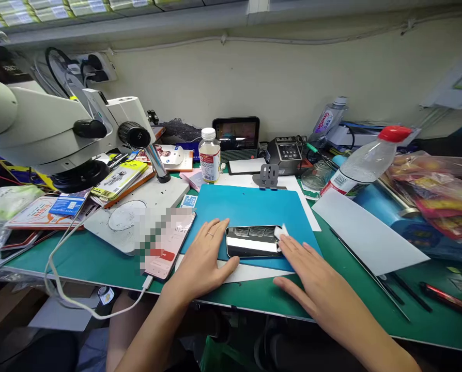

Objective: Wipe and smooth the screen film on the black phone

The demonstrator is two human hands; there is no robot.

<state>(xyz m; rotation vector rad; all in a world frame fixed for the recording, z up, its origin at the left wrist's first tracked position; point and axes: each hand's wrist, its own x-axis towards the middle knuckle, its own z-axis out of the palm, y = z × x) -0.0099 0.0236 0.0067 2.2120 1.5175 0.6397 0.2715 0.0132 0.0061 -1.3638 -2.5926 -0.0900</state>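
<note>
A dark, glossy smartphone (pixel 250 242) lies flat and sideways on a blue mat (pixel 250 204), with bright reflections across its surface. My left hand (pixel 203 261) holds its left end, the index finger near the upper corner and the thumb at the lower edge. At the right end, my right hand (pixel 312 276) presses a small white wipe (pixel 280 232) onto the surface under its fingertips; its thumb is held apart. Whether the wipe is paper or cloth, I cannot tell. Left of the mat is another phone (pixel 167 245) with a lit screen and a white cable (pixel 130 308) plugged in.
A microscope (pixel 72 132) on a pale base overhangs the left side. Behind the mat stand a capped bottle (pixel 210 157), a small screen (pixel 236 135) and a black control box (pixel 287 155). To the right are a red-capped bottle (pixel 365 165), a white sheet (pixel 370 232) and thin tools.
</note>
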